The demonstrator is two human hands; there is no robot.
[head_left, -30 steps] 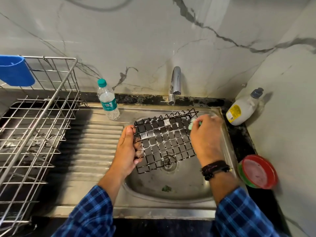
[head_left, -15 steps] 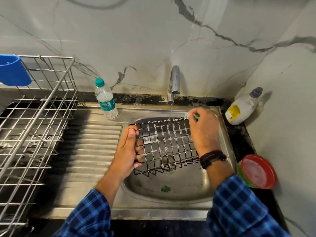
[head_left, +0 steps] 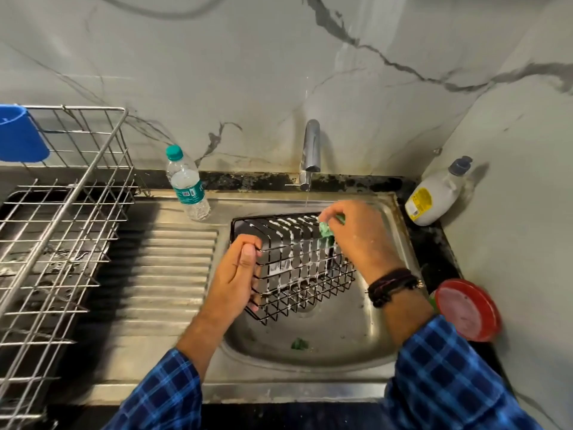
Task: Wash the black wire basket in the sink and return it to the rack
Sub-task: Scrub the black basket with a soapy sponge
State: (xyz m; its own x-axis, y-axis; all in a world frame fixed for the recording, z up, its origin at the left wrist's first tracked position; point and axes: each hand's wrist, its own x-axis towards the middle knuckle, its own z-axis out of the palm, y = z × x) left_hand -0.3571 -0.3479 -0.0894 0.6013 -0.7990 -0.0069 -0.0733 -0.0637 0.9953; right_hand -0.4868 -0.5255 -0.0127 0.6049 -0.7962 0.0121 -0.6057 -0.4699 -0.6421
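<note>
The black wire basket (head_left: pixel 297 268) is held over the steel sink (head_left: pixel 335 333), tilted on its side and streaked with white foam. My left hand (head_left: pixel 235 274) grips its left end. My right hand (head_left: pixel 356 237) presses a green scrubber (head_left: pixel 327 231) against the basket's far upper right edge. A thin stream of water falls from the tap (head_left: pixel 311 150) just behind the basket. The metal dish rack (head_left: pixel 59 231) stands on the left of the counter.
A water bottle (head_left: pixel 186 184) stands on the ribbed drainboard (head_left: pixel 164 274). A white detergent bottle (head_left: pixel 434 197) leans in the right corner. A red-lidded container (head_left: pixel 468 308) sits at the sink's right. A blue cup (head_left: pixel 18 135) hangs on the rack. A green scrap (head_left: pixel 299 343) lies in the basin.
The basket has been turned from lying nearly flat and face-up onto its side. My right hand with the scrubber stayed at the far right edge; more foam shows on the wires.
</note>
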